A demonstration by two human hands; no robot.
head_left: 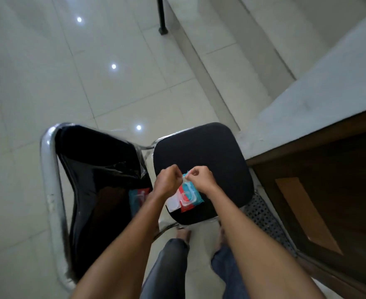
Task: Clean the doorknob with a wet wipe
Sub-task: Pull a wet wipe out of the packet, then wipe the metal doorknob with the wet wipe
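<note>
While both hands work at the wet wipe pack, the step in hand is getting a wipe out; the wiping itself hasn't begun. The pack lies flat on the black chair seat, near its front edge, w/ the white flip lid swung open toward the person. L hand and R hand sit close together over the far end of the pack, fingers curled on both. They look to be pinching a small white bit of wipe between them. Can't tell if the sheet is fully free or only part-way out of the pack.

Doorknob is not in view, so its place is unknown. A brown wooden door fills the R side, prob the one meant.

Next move, as I judge it: pull the sheet clear w/o dragging the pack off the seat, one hand may need to hold the pack down. Then shut the lid, turn to the door, find the knob.

Surface & room: the seat is dark padded, on a chrome frame. A glossy black backrest to the L reflects the pack. The floor is pale shiny tile w/ ceiling-light spots. A metal floor grate lies between chair and door. Grey wall at upper R, black pole at top. Dim lighting overall.
</note>
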